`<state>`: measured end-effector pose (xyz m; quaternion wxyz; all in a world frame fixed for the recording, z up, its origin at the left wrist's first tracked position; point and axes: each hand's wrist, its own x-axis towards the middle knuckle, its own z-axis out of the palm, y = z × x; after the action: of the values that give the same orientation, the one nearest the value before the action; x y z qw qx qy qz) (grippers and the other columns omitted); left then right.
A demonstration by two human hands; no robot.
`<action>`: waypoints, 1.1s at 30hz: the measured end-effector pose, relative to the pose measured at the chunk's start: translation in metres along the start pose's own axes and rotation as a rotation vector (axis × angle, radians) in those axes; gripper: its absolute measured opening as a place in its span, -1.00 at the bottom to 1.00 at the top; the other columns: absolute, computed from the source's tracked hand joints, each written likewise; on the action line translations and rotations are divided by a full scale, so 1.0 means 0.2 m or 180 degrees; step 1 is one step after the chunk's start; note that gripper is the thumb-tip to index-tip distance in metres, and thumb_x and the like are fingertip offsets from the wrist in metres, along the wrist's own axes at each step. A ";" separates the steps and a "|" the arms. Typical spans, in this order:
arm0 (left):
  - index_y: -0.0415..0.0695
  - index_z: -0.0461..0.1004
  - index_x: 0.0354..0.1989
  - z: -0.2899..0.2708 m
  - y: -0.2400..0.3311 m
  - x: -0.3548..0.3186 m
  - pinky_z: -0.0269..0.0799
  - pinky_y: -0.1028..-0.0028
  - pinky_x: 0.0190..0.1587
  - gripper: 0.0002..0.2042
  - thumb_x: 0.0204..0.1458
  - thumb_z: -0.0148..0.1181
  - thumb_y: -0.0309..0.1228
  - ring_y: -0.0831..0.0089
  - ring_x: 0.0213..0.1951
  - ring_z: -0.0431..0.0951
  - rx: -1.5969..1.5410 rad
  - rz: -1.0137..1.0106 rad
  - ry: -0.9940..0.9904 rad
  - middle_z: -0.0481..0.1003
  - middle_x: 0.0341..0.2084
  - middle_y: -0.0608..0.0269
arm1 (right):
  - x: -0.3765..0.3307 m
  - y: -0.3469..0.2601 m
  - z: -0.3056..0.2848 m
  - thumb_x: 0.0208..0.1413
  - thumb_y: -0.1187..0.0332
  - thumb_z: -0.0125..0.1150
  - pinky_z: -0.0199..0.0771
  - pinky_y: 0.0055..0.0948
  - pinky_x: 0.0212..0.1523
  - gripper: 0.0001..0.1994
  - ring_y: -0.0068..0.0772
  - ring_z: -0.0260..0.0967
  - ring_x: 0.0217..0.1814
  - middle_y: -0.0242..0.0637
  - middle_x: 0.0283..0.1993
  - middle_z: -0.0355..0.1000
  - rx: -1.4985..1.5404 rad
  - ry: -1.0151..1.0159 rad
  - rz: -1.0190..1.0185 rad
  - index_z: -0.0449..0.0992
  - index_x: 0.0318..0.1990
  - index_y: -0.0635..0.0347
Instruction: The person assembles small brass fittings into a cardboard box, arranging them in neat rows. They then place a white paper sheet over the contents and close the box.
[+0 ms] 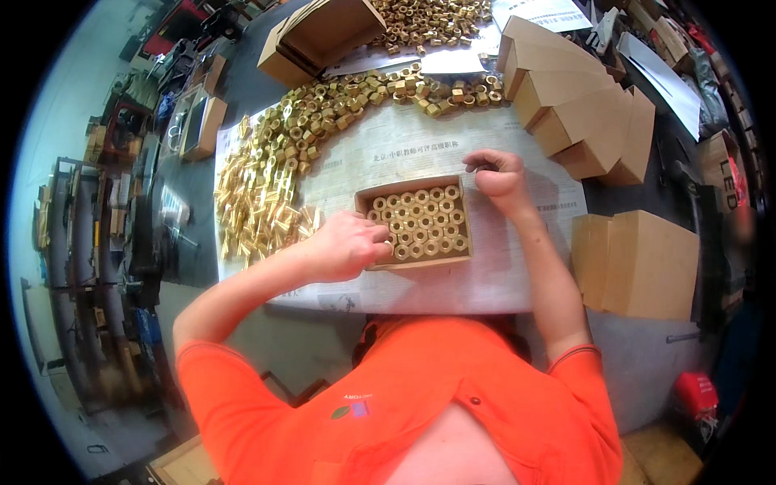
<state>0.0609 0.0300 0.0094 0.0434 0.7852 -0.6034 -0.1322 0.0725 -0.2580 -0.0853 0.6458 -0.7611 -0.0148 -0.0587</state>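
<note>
A small open cardboard box (419,264) rests on the newspaper sheet in front of me. Rows of brass hex nuts (421,218) lie in it, holes facing up. My left hand (353,245) reaches over the box's left wall, its fingers bent together and down at the nuts along that side. Whatever its fingertips grip is hidden. Just past the box's far right corner, my right hand (499,181) is raised with curled fingers. Its palm side is turned out of sight, so I cannot make out anything in it.
Loose brass nuts (323,109) spread across the far side, with slim brass pieces (257,202) heaped at left. An empty carton (327,36) lies tipped at the back. Nested cardboard boxes (578,121) and more cartons (638,263) line the right. Newspaper (404,293) covers the table.
</note>
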 end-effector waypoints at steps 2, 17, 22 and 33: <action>-0.07 0.49 -0.37 0.01 0.00 0.01 0.34 0.33 -0.40 -0.79 -0.28 0.12 -0.47 0.30 -0.45 0.46 0.0005 0.0110 -0.0033 0.36 -0.56 0.29 | -0.01 -0.03 -0.01 -0.23 0.52 0.00 0.40 -0.61 -0.31 -0.72 -0.61 0.39 -0.39 -0.33 -0.46 0.51 -0.0122 -0.0016 0.0009 0.57 -0.32 0.31; -0.07 0.47 -0.66 0.05 0.01 0.05 0.29 0.34 -0.41 -0.96 -0.35 0.20 -0.44 0.32 -0.48 0.44 -0.0047 -0.0077 -0.0104 0.40 -0.70 0.35 | 0.00 -0.02 0.00 -0.29 0.41 0.01 0.43 -0.57 -0.29 -0.67 -0.54 0.43 -0.38 -0.24 -0.44 0.54 -0.0047 -0.0013 0.0028 0.58 -0.32 0.32; -0.07 0.45 -0.69 0.10 -0.01 0.07 0.33 0.32 -0.39 -0.92 -0.39 0.23 -0.42 0.29 -0.47 0.46 -0.0248 -0.0327 -0.0170 0.42 -0.70 0.31 | 0.00 -0.01 0.00 -0.30 0.40 0.02 0.44 -0.56 -0.28 -0.66 -0.52 0.45 -0.37 -0.21 -0.42 0.54 -0.0124 0.0013 0.0037 0.58 -0.31 0.32; -0.08 0.41 -0.66 0.10 -0.02 0.08 0.36 0.27 -0.35 -0.87 -0.37 0.25 -0.37 0.24 -0.41 0.48 -0.0285 -0.0262 -0.0257 0.45 -0.65 0.27 | -0.02 -0.04 0.00 -0.23 0.47 0.02 0.45 -0.57 -0.29 -0.73 -0.56 0.45 -0.39 -0.25 -0.45 0.54 -0.0173 -0.0006 -0.0093 0.58 -0.34 0.26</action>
<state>0.0639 0.0166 -0.0127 0.0486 0.8006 -0.5654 -0.1922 0.0686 -0.2565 -0.0769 0.6240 -0.7780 -0.0249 -0.0679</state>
